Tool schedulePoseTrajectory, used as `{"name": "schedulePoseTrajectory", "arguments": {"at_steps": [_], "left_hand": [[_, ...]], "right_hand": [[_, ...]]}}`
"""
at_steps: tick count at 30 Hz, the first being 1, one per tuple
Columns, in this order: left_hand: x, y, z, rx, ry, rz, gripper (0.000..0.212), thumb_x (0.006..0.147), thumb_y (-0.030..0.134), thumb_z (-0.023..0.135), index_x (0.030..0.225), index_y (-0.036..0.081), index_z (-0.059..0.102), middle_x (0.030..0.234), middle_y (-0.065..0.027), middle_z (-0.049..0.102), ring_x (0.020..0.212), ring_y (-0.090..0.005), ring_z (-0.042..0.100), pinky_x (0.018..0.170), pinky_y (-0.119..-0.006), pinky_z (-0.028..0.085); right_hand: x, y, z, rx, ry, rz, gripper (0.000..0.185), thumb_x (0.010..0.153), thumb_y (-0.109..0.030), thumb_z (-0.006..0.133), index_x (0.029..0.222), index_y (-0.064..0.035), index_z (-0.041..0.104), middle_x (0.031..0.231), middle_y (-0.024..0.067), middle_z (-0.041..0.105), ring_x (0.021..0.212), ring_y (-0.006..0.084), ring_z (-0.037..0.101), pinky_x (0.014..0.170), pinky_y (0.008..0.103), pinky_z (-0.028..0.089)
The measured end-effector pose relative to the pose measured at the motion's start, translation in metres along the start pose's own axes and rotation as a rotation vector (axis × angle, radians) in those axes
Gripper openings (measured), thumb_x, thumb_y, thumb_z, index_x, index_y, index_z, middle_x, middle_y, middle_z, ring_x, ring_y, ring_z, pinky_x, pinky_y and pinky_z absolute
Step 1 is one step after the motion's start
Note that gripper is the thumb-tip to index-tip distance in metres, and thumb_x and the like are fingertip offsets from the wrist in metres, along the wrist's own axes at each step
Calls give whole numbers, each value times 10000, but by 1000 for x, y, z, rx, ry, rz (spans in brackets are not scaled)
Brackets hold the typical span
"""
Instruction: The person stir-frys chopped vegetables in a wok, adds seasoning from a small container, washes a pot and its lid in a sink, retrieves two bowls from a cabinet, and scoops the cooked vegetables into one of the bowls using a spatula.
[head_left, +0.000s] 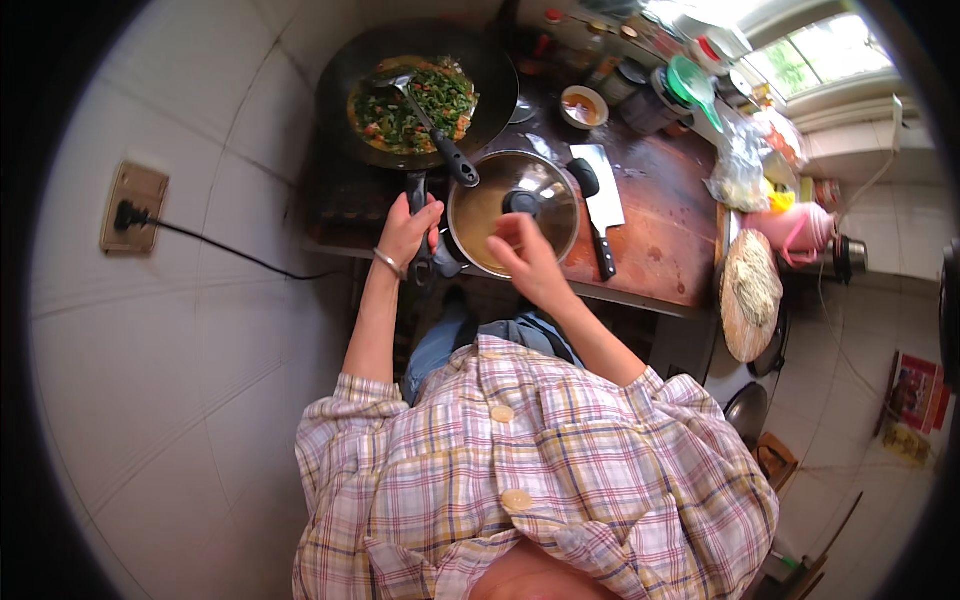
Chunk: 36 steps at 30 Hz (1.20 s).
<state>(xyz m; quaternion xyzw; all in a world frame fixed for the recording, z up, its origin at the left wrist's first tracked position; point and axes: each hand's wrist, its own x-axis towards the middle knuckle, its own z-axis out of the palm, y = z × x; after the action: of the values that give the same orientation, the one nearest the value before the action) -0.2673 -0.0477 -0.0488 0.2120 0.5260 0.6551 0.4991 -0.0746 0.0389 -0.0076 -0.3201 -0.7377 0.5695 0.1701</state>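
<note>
My left hand (409, 229) is closed round the black handle of a wok (491, 112) on the stove at the upper left. The wok holds chopped greens with red pieces in broth (416, 112). A slotted spatula (450, 154) leans in it, its black handle over the rim. My right hand (529, 259), fingers curled and slightly blurred, is over a pot with a glass lid (476, 202), just below the lid's black knob (521, 202). Whether it touches the lid I cannot tell. Right of the pot lies a cleaver (604, 195) with a black handle.
A small bowl of orange-brown liquid (584, 107) and several jars (626, 79) stand at the back. A green strainer (690, 82), plastic bags (739, 172), a pink thermos (791, 229) and a round board bearing dough-like food (735, 315) are on the right. A power cord (232, 251) hangs along the left wall.
</note>
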Motion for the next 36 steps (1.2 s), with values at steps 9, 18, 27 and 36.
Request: {"name": "schedulePoseTrajectory", "arguments": {"at_steps": [9,18,27,36], "left_hand": [[4,-6,152,47,-204,-31,187,853,144,616,950,45,490,675,14,523,490,-47,470,469,-185,389],[30,-114,295,5,-533,-293,178,810,179,635,812,59,503,626,5,516,505,-62,471,470,-211,388],[72,-243,369,117,-480,-299,184,787,161,661,756,62,508,622,9,520,525,-63,475,478,-234,414],[87,-282,378,757,-464,-130,610,796,527,585,1020,-27,466,941,-282,609,891,-436,595,751,-443,483]], "right_hand": [[-56,-21,-69,501,-99,231,342,868,-228,606,1029,-45,367,875,39,521,700,95,553,594,224,452],[-129,41,-173,486,227,455,356,841,-119,619,1032,-14,338,817,57,534,643,102,543,570,226,472],[-150,143,-233,392,277,477,618,781,-180,708,1182,22,284,816,18,512,658,47,471,578,203,440],[-149,205,-250,92,306,552,661,788,-60,585,1330,2,213,991,101,527,849,165,529,757,262,438]]}}
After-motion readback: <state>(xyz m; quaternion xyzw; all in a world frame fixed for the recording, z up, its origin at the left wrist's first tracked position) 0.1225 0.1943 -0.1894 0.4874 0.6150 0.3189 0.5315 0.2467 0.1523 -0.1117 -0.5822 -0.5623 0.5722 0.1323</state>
